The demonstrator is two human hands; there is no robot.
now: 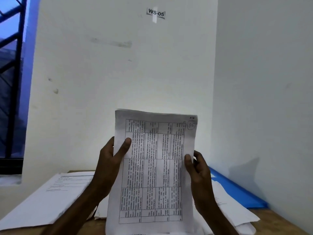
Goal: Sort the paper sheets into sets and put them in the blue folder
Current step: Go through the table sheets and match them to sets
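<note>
1. White held stack (152,167): printed table, text running sideways. It stands upright between both hands, raised above the wooden worktop (274,223).
2. Left hand (108,160) grips the stack's left edge, thumb across the front. Right hand (199,170) pinches the right edge the same way.
3. Blue folder (237,189) lies flat on the right, against the wall and apart from the held stack. The right pile (233,209) of loose sheets seems to cover its near edge.
4. My read of the step: identify which set this stack belongs to. The circled handwritten mark (192,124) in the top right corner is probably the set key, so go by that rather than the body text.
5. Doing it well:
   - Keep both edges pinched so the sheets don't fan.
   - Tap the bottom edge square on the worktop before laying the stack down.
   - Keep it off the left pile (50,197) and the right pile until the set is confirmed.
   - The folder likely needs the right pile moved clear before loading.
6. Hidden or unclear:
   - Sheet count: a second edge shows at the top left, so more than one, but the total is unknown.
   - The mark is too blurred to read with confidence.
   - The fingers behind the paper are not visible.
   - The stack's bottom edge runs off frame.
   - Can't tell whether the folder is open or closed.
   - Text on the left pile is unreadable.
</note>
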